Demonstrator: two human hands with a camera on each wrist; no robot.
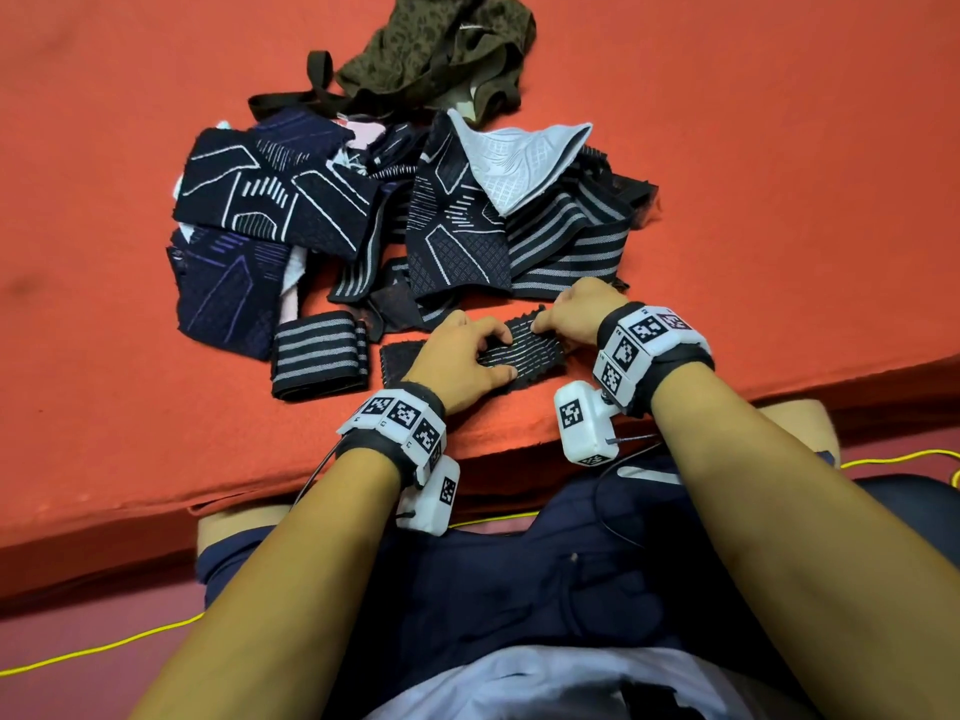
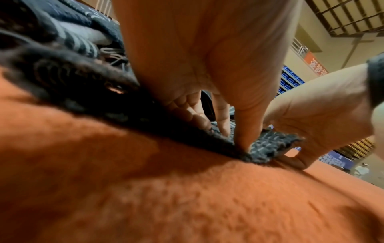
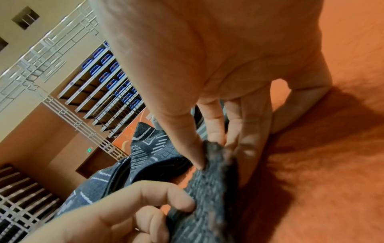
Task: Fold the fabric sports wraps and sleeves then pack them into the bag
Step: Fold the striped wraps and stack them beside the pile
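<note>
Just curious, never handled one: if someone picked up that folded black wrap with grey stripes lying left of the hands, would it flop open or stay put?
The folded black wrap with grey stripes would probably sag: it is soft woven cloth. It looks light, since it lies flat on the orange felt surface. Nothing visibly fastens its layers, so they may spring open.

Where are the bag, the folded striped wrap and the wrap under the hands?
bag [image 1: 410, 54]: head view, olive patterned body.
folded striped wrap [image 1: 319, 353]: head view, middle of its striped top.
wrap under the hands [image 1: 540, 348]: head view, bare stretch between both hands.
</note>
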